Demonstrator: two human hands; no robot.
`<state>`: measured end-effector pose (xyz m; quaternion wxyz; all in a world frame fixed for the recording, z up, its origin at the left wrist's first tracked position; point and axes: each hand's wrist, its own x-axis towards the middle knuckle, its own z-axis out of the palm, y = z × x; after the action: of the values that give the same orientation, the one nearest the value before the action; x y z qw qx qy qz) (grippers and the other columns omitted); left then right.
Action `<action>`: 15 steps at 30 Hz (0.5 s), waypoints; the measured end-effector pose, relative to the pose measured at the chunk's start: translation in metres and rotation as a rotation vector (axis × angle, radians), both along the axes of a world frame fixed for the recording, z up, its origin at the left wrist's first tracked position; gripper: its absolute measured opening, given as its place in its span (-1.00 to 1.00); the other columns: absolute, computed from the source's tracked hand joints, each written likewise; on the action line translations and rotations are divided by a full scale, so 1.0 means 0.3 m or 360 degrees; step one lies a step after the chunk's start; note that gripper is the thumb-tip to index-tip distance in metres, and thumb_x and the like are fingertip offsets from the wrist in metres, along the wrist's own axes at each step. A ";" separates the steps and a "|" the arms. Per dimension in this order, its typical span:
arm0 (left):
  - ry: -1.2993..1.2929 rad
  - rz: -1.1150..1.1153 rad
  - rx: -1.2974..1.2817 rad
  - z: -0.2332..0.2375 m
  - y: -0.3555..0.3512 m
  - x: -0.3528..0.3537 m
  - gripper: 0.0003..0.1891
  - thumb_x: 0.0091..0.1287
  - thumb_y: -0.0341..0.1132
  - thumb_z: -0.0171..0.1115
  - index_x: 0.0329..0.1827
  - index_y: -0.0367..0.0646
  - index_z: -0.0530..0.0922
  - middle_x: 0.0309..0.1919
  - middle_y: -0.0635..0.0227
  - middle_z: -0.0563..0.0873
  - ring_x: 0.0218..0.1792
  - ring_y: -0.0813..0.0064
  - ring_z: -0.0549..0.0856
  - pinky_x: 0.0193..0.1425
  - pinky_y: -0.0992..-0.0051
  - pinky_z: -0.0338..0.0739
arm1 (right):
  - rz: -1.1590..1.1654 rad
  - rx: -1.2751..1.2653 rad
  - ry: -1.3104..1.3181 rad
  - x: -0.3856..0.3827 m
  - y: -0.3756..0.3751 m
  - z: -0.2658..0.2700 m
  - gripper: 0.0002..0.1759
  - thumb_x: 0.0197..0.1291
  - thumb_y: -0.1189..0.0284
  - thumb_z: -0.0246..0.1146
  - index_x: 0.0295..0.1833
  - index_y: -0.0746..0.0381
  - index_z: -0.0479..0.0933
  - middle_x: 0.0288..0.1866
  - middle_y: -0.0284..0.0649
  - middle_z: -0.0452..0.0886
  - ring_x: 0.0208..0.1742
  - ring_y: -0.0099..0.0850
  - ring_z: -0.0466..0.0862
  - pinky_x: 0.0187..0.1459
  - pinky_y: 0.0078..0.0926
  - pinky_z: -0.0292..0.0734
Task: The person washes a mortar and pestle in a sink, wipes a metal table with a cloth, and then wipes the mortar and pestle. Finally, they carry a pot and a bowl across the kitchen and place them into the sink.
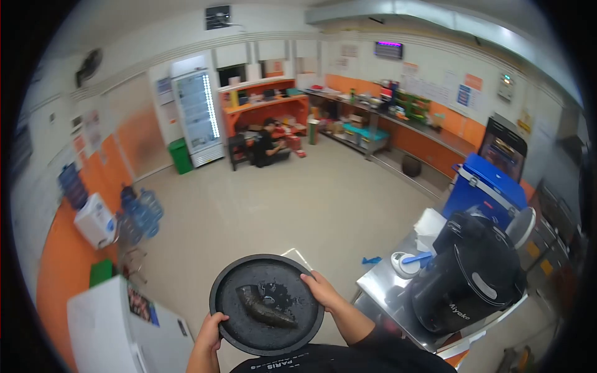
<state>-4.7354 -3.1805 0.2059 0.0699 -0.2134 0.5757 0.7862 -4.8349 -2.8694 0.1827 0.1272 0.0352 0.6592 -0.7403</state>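
Left hand (pixel 212 328) closed on the near-left rim of a round black pan (pixel 239 276), thumb over the edge. Pan is held out above the floor (pixel 211 217), between the two hands, in front of the dark shirt. A dark, curved, wet-looking piece (pixel 264 311) lies loose on its base, with droplets and wet patches beside it. Right hand (pixel 320 291) is closed on the far-right rim. Step in hand, as judged: supporting or carrying the loaded pan with both hands. Any move from this pose calls for a level pan and an even grip on both sides, since the piece and liquid could slide.

Right of the pan, a steel tabletop (pixel 379 280) bears a white scale-like device (pixel 405 267) and a black Miyako cooker (pixel 463 289).

Hidden or unclear, left to right: left fingers under the pan; pan underside; identity of the piece (possibly fish, not confirmed); right fingers beneath the rim; the tabletop behind the cooker. At the far shelves, a seated person (pixel 267 148) is too small for hand detail. Picture corners are lost to black.
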 end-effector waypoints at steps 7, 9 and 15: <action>-0.0083 -0.0480 -0.0017 0.018 0.073 -0.754 -0.59 0.06 -0.33 0.13 -0.08 -0.48 0.49 -0.21 0.06 0.67 -0.23 0.26 0.67 -0.03 0.35 0.55 | -0.0457 0.0082 -0.0098 -0.447 0.135 0.010 -0.40 0.29 0.09 0.11 0.14 0.43 0.35 -0.06 -0.01 0.55 -0.05 -0.33 0.58 -0.09 -0.46 0.50; -0.0117 -0.0552 -0.0008 -0.018 0.119 -0.931 -0.59 0.06 -0.33 0.13 -0.08 -0.48 0.49 -0.21 0.06 0.67 -0.20 0.25 0.67 0.01 0.34 0.53 | -0.0503 0.0142 -0.0137 -0.553 0.171 -0.007 -0.30 0.27 0.07 0.12 0.26 0.46 0.30 0.04 0.08 0.54 0.05 -0.26 0.58 0.00 -0.43 0.48; -0.0085 -0.0691 0.0052 -0.024 0.301 -1.434 -0.55 0.07 -0.39 0.12 0.03 -0.48 0.45 -0.16 0.08 0.65 -0.17 0.28 0.65 -0.02 0.38 0.53 | -0.0779 0.0385 -0.0051 -0.973 0.324 0.036 -0.28 0.25 0.04 0.13 0.26 0.46 0.29 0.05 0.12 0.53 0.08 -0.21 0.56 0.03 -0.38 0.46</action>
<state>-5.1657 -3.0903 0.1988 0.2562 -0.1039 0.5934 0.7560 -5.1267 -2.7722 0.1936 -0.0500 0.2201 0.7125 -0.6643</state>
